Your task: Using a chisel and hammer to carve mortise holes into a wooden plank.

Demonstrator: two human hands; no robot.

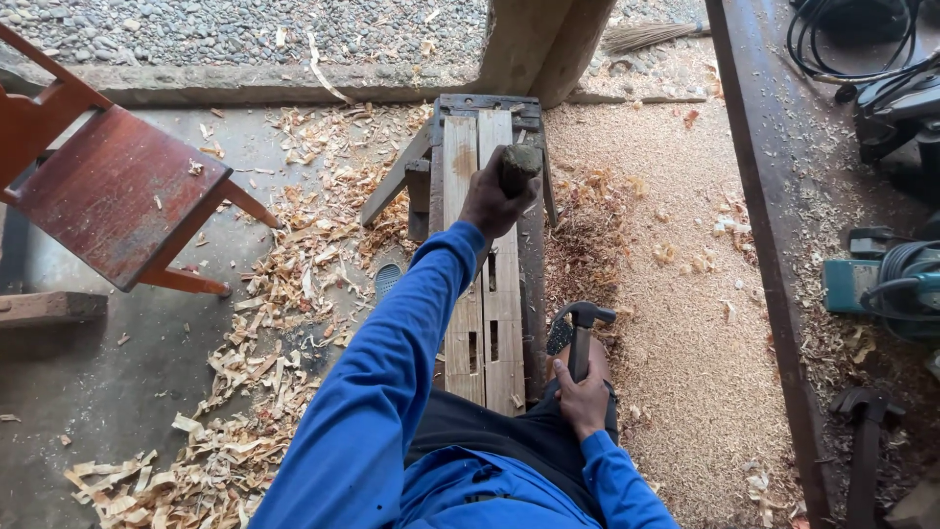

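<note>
Seen from above, centre of the frame: left hand (pixel 494 201), at the end of a bright blue sleeve, fingers wrapped tight around the thick, dull grey-green wooden handle of a tool (pixel 519 167), held upright over the far half of two pale, narrow wooden boards (pixel 485 294). Boards side by side, touching, each cut with small rectangular slots, lying lengthwise on a dark, weathered wooden bench (pixel 534 264) that runs from lower centre up toward a thick post at the top edge.

Lower centre-right: right hand (pixel 585 397) closed around the shaft of a dark metal claw hammer (pixel 582 333), head uppermost, just beside the bench's right edge and resting against the knee in dark trousers.

Left of the bench: curled pale wood shavings (pixel 255 362) strewn over grey concrete floor, thickest toward the lower left. Right of the bench: a broad spread of fine tan sawdust (pixel 676 294). Upper left: a reddish-brown wooden chair (pixel 108 191), tilted. Right edge: a long dark plank (pixel 774 274), and beyond it a teal power tool (pixel 886 284) with coiled black cables.
</note>
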